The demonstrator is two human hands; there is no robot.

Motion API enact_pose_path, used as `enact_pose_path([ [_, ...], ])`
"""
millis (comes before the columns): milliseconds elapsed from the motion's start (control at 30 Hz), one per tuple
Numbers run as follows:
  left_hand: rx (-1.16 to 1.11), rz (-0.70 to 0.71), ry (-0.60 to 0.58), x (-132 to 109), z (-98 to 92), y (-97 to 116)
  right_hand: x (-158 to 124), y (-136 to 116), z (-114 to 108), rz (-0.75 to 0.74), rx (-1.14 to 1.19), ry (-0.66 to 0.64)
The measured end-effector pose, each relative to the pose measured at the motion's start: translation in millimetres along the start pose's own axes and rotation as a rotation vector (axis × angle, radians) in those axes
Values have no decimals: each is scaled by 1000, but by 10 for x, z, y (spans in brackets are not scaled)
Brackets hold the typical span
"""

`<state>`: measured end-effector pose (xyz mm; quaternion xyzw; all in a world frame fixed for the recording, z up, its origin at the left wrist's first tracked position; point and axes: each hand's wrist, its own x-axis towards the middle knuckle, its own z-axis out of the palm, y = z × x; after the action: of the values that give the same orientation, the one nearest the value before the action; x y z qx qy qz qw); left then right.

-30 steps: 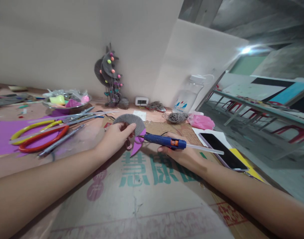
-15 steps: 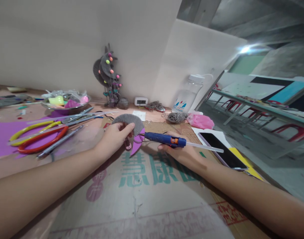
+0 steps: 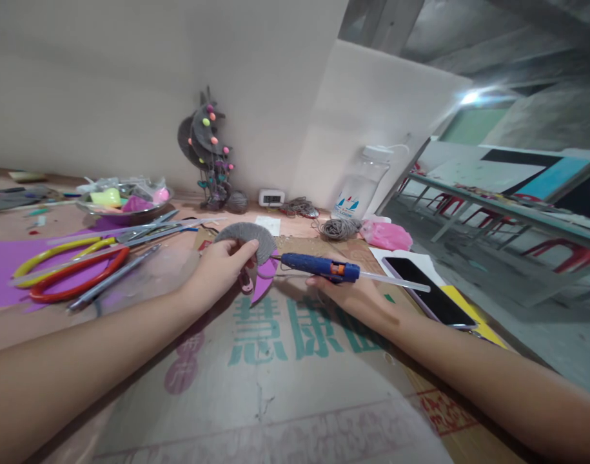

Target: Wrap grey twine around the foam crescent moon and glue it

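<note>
My left hand (image 3: pixel 227 264) is closed on a crescent-shaped piece (image 3: pixel 249 235) wound with grey yarn, pinching it between thumb and fingers. The crescent's lower end is bare purple card (image 3: pixel 264 281), with a loop of yarn hanging at it. In my right hand (image 3: pixel 343 290) is a blue hot glue gun (image 3: pixel 314 265), held level with a clear glue stick (image 3: pixel 396 281) jutting from its back. The gun's nozzle meets the edge of the crescent where yarn gives way to purple; whether it touches is too small to tell.
Cardboard (image 3: pixel 295 393) with green print lies under my hands. Scissors (image 3: pixel 77 274) and a bowl (image 3: pixel 125 209) of craft bits stand left. A yarn-wrapped moon ornament (image 3: pixel 202 138), clock (image 3: pixel 271 198), yarn (image 3: pixel 340 229) and bottle (image 3: pixel 360 187) line the back. A phone (image 3: pixel 427 290) lies right.
The view has shifted slightly, moving everything a little to the left. Both hands keep their holds, and the glue gun's tip stays at the crescent's edge.
</note>
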<state>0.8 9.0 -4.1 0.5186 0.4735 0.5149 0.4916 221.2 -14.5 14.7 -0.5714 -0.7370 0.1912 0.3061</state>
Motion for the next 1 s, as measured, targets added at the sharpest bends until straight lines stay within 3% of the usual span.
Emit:
enact_pose_path([
  [400,-29,-14,-9,-3,5,-4,42,64,-16,54,65,-83],
  [1000,23,11,-68,42,-26,-84,80,309,26,17,12,-37],
])
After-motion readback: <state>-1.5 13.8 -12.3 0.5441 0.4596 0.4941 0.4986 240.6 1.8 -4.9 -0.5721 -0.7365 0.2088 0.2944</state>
